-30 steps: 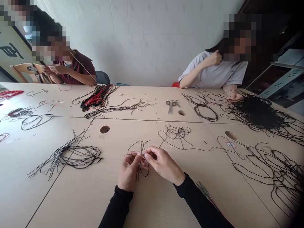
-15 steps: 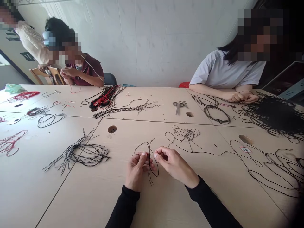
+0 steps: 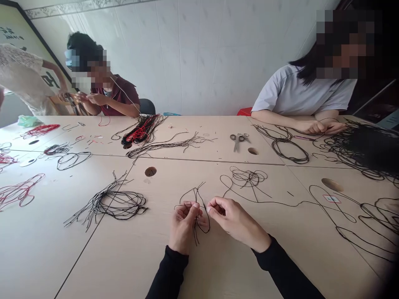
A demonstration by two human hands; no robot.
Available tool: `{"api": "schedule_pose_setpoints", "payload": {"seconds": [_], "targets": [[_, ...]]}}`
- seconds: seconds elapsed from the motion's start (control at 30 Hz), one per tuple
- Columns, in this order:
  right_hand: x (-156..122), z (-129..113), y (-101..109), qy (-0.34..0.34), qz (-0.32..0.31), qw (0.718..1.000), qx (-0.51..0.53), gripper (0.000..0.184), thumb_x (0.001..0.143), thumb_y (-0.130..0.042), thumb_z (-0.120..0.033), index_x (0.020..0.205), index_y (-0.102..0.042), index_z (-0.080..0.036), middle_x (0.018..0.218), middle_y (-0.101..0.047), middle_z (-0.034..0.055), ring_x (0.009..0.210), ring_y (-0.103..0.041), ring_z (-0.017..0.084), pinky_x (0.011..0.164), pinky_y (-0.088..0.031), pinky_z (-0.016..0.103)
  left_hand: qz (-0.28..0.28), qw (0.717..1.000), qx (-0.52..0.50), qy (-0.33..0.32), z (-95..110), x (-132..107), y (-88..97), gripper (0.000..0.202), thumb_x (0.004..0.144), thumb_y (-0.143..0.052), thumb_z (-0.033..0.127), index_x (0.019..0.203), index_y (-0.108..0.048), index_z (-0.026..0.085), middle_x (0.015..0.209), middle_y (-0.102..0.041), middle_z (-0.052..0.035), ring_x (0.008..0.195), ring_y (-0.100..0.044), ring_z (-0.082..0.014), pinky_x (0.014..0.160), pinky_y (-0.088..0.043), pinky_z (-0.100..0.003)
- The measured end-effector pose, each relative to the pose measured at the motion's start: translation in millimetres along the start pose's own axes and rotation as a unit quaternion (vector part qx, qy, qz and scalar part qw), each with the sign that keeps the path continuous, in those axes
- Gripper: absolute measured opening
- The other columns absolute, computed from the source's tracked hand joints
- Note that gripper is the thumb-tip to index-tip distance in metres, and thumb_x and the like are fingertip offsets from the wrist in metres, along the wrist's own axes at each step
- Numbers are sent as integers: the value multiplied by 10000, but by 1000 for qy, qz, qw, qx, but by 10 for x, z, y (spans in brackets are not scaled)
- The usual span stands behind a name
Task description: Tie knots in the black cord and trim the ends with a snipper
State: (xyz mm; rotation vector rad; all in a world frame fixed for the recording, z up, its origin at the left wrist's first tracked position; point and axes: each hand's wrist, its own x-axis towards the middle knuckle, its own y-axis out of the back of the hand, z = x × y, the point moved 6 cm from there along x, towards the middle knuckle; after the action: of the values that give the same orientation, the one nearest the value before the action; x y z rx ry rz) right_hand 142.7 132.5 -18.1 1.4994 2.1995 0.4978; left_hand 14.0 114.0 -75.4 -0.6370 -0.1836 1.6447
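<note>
**Cord Loop Held at Lower Centre: Slip and Snag Risks**

The black cord loop (image 3: 197, 216) lies at lower centre of the frame, over the surface (image 3: 77, 257). The left hand (image 3: 183, 226) has its fingers closed on the loop. The right hand (image 3: 235, 220) has its fingers parted just beside it, gripping nothing visible. A relaxed pinch could release the loop. (The tangled black cord (image 3: 247, 178) lies near; its long strand could snag a loose end.)
</note>
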Motion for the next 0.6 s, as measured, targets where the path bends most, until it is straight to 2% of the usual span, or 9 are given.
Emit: {"api": "schedule_pose_setpoints", "payload": {"seconds": [0.07, 0.17, 0.27, 0.33, 0.43, 0.6], "targets": [[-21, -19, 49, -5, 25, 999, -22, 206, 857, -485, -332, 709, -536, -199, 604, -573, -14, 532, -497, 131, 505, -363, 251, 1, 1000, 17, -8, 0, -6, -13, 323, 713, -730, 398, 783, -546, 142, 615, -583, 19, 473, -551, -110, 494, -503, -265], [-61, -108, 55, 15, 54, 997, -53, 179, 878, -465, -324, 757, -540, -215, 628, -575, -7, 542, -507, 145, 526, -398, 271, -31, 995, 90, -30, -23, -40, -82, 303, 763, -673, 415, 748, -545, 141, 545, -566, 13, 429, -517, -108, 462, -443, -243], [-84, -225, -42, 72, 68, 990, -96, 67, 854, -521, -245, 838, -583, -224, 725, -594, 22, 713, -562, 191, 652, -465, 312, -56, 984, 161, -58, -44, -91, -147, 235, 783, -645, 359, 721, -563, 147, 497, -532, 19, 430, -470, -98, 449, -384, -216], [-82, -260, -112, 101, 84, 984, -121, 72, 826, -555, -175, 851, -602, -223, 766, -594, 38, 791, -558, 212, 698, -479, 337, -50, 978, 189, -72, -38, -114, -158, 179, 763, -646, 293, 686, -561, 157, 491, -514, 28, 439, -455, -96, 453, -372, -212], [-63, -249, -172, 120, 105, 977, -141, 114, 830, -547, -124, 801, -607, -216, 769, -595, 49, 786, -549, 215, 685, -485, 345, -39, 973, 212, -78, -11, -125, -161, 166, 759, -604, 246, 630, -538, 165, 469, -499, 30, 433, -453, -102, 445, -358, -216], [-65, -247, -166, 118, 111, 977, -138, 139, 855, -527, -133, 755, -578, -214, 782, -610, 51, 789, -555, 215, 682, -481, 345, -37, 972, 215, -82, 38, -129, -180, 253, 781, -582, 295, 572, -518, 167, 445, -483, 25, 427, -449, -108, 431, -343, -221]]}}
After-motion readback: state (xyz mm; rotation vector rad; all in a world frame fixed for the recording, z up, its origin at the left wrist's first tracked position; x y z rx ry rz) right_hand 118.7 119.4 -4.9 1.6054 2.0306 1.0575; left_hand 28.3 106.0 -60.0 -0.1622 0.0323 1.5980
